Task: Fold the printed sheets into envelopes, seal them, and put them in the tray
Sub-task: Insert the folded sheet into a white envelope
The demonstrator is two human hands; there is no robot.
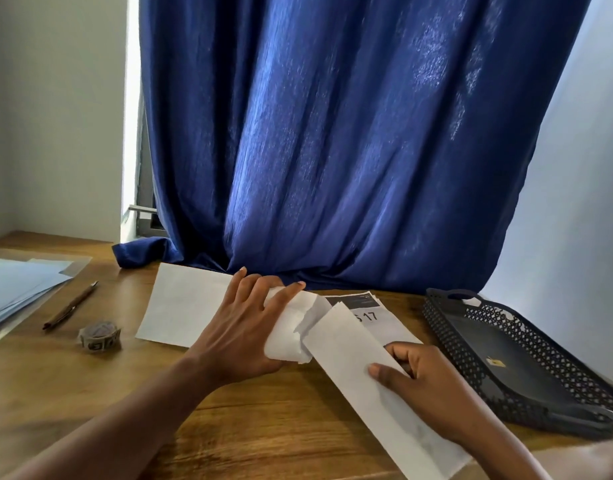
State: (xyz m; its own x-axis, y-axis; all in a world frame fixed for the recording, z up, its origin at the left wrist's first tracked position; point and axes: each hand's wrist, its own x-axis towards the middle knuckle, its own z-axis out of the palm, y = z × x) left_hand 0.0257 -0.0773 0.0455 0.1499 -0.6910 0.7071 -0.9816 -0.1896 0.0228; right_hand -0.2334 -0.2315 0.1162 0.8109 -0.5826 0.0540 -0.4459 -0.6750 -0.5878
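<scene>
Your left hand (242, 327) is clamped on a folded white sheet (287, 336), fingers spread over its crumpled end, and your right hand (426, 386) pinches the near part of a long white envelope (346, 344), thumb on top and fingers curled at its right edge. The folded sheet's end meets the envelope's open far end; whether it is already inside you cannot tell.

Behind everything hangs a dark blue curtain (350, 133), its hem bunched on the wooden bench (229, 410). The envelope's long axis runs on a diagonal, from its mouth near the bench's middle down toward the lower right corner of the view. At far right sits a dark perforated tray (471, 344) with a handle cut-out, carrying a small sticker too blurred to read. At the left edge lies a stack of pale sheets (17, 289) in a clear sleeve. A second white envelope (184, 306) lies flat on the bench under your left hand. Under the held envelope's far end rest printed sheets (374, 317), with a dark header band and the figures "17" legible; a character before them is partly covered. A roll of tape (100, 336) with printed letters you cannot make out sits left of centre, and a brown pen (71, 305) lies between it and the stack, tip pointing away from you
</scene>
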